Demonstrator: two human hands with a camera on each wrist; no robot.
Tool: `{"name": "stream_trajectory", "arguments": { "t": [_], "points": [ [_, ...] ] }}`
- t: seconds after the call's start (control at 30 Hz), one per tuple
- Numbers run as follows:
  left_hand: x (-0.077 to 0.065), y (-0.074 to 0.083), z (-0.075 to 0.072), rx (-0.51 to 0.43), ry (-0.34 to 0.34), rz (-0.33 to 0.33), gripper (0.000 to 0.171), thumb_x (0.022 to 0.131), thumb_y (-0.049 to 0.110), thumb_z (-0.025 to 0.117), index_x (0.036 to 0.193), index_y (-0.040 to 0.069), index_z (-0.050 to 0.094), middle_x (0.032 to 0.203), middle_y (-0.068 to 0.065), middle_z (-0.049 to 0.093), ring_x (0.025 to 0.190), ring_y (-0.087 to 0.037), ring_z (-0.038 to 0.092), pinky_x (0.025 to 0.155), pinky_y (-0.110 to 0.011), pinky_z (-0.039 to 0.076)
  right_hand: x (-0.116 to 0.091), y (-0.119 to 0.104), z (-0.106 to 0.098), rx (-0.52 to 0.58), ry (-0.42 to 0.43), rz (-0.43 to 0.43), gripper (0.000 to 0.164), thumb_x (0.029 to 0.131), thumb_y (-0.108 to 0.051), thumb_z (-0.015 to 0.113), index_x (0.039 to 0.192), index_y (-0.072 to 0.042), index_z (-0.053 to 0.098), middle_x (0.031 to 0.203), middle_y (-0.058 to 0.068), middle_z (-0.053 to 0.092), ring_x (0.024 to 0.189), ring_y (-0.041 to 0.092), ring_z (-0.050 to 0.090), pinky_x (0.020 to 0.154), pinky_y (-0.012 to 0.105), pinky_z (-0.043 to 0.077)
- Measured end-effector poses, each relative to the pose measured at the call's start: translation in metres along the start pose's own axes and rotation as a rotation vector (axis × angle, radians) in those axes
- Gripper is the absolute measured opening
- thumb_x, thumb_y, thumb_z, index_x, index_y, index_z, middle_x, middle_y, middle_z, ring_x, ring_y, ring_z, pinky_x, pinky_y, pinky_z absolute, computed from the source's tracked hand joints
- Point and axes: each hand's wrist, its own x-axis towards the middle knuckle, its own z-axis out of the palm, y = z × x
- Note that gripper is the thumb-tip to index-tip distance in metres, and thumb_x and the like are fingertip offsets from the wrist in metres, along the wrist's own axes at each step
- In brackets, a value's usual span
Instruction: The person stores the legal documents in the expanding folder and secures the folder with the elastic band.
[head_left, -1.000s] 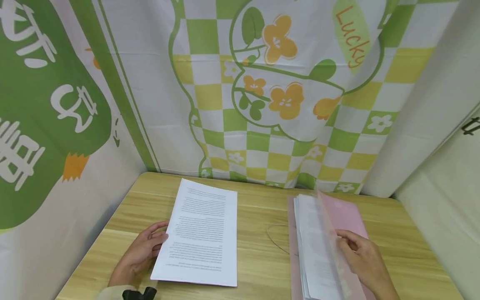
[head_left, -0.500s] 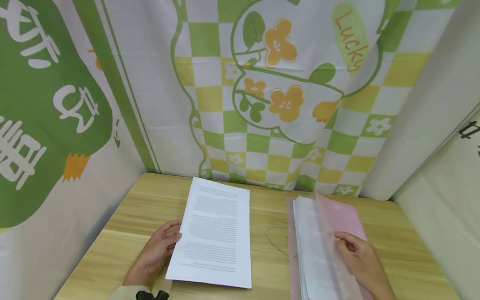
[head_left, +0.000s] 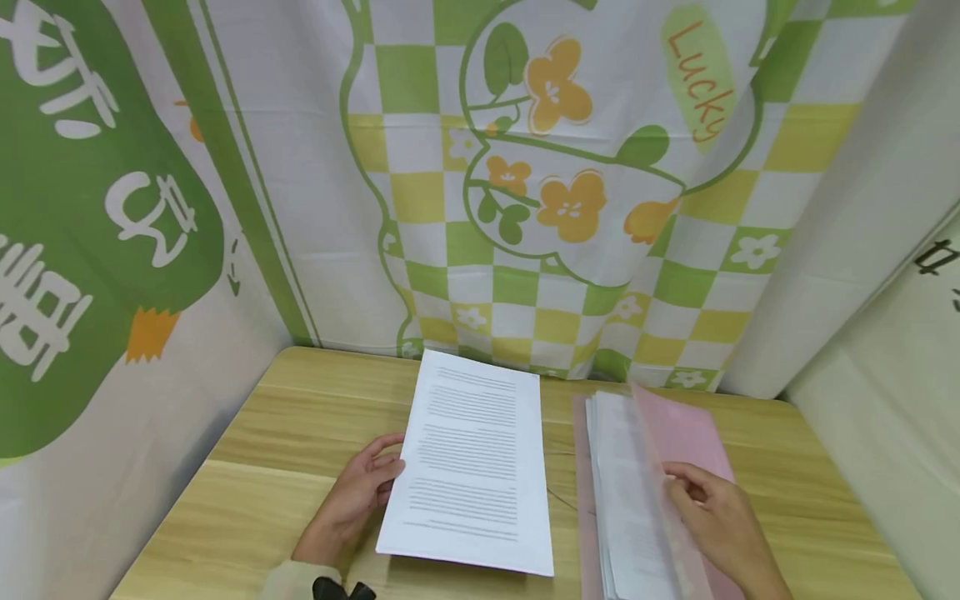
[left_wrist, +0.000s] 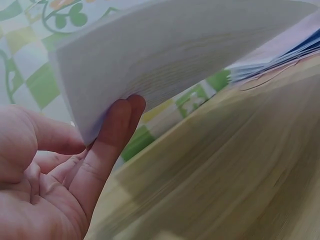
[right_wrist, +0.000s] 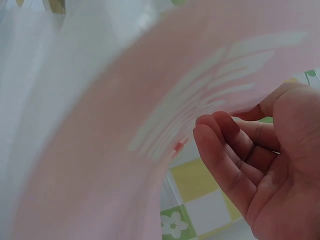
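Printed white paper [head_left: 468, 467] is held just above the table by my left hand [head_left: 356, 492], which pinches its left edge between thumb and fingers. In the left wrist view the paper [left_wrist: 165, 55] bends away from the fingers [left_wrist: 112, 125]. To the right lies a pink folder [head_left: 693, 429] with a stack of papers [head_left: 626, 492] inside. My right hand [head_left: 716, 517] pinches the edge of its cover and keeps it raised at a slant. The right wrist view shows the cover curving, with a pale printed grid [right_wrist: 200, 95] on it.
A thin string [head_left: 562, 498] lies on the wooden table [head_left: 262, 433] beside the folder, partly hidden by the held paper. Behind the table hangs a checked, flowered curtain [head_left: 517, 283]. Cloth walls [head_left: 247, 283] stand on either side.
My left hand has carried the printed paper rightward toward the folder, where it now covers part of the string. The right hand has stayed at the raised cover almost unmoved.
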Motion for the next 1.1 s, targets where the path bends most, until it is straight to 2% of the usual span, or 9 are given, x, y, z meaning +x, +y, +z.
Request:
{"name": "stream_trajectory", "arguments": {
  "t": [0.07,0.23,0.47,0.7,0.93,1.1],
  "points": [
    [0.003,-0.001,0.006,-0.003,-0.020,0.007,0.053,0.105,0.001,0.053,0.153,-0.006,0.031,0.109,-0.012,0.071,0.086,-0.020,0.072,0.071,-0.029,0.058,0.000,0.000,0.000,0.001,0.000,-0.019,0.020,0.096,-0.008,0.069,0.114,-0.002,0.077,0.079,-0.009,0.063,0.070,0.002,0.058,0.061,0.019,0.045],
    [0.010,-0.003,0.020,-0.020,-0.061,0.024,0.053,0.105,0.001,0.054,0.152,-0.007,0.031,0.105,-0.009,0.071,0.084,-0.018,0.072,0.070,-0.027,0.058,0.002,-0.003,0.003,0.022,0.006,-0.058,0.019,0.093,-0.003,0.070,0.110,0.002,0.076,0.077,-0.009,0.063,0.062,0.003,0.056,0.054,0.021,0.046],
    [0.018,-0.006,0.039,-0.051,-0.091,0.025,0.051,0.104,-0.001,0.053,0.151,-0.006,0.034,0.106,-0.010,0.071,0.084,-0.018,0.071,0.071,-0.028,0.058,0.001,-0.004,0.008,0.012,0.030,-0.148,0.019,0.089,0.003,0.069,0.106,0.002,0.077,0.073,-0.012,0.064,0.058,0.002,0.057,0.055,0.018,0.048],
    [0.023,-0.008,0.052,-0.055,-0.091,0.015,0.049,0.103,-0.001,0.056,0.149,-0.005,0.038,0.106,-0.012,0.071,0.083,-0.019,0.071,0.070,-0.029,0.058,0.000,-0.009,0.009,-0.024,0.003,-0.143,0.020,0.089,-0.001,0.069,0.107,0.002,0.077,0.073,-0.015,0.065,0.056,0.001,0.056,0.053,0.020,0.047],
    [0.028,-0.011,0.062,-0.035,-0.100,0.019,0.046,0.103,-0.003,0.054,0.147,-0.005,0.041,0.105,-0.011,0.071,0.082,-0.019,0.070,0.069,-0.028,0.057,0.002,-0.013,0.012,-0.073,0.003,-0.196,0.019,0.086,0.002,0.069,0.103,0.002,0.077,0.072,-0.017,0.064,0.055,-0.002,0.055,0.056,0.016,0.048],
    [0.030,-0.011,0.070,-0.022,-0.108,0.036,0.046,0.102,-0.003,0.055,0.146,-0.005,0.042,0.104,-0.011,0.070,0.080,-0.018,0.069,0.067,-0.027,0.056,0.003,-0.015,0.013,-0.078,-0.023,-0.188,0.020,0.086,0.002,0.068,0.104,0.002,0.077,0.072,-0.017,0.063,0.056,-0.002,0.054,0.053,0.020,0.048]
  ]
}}
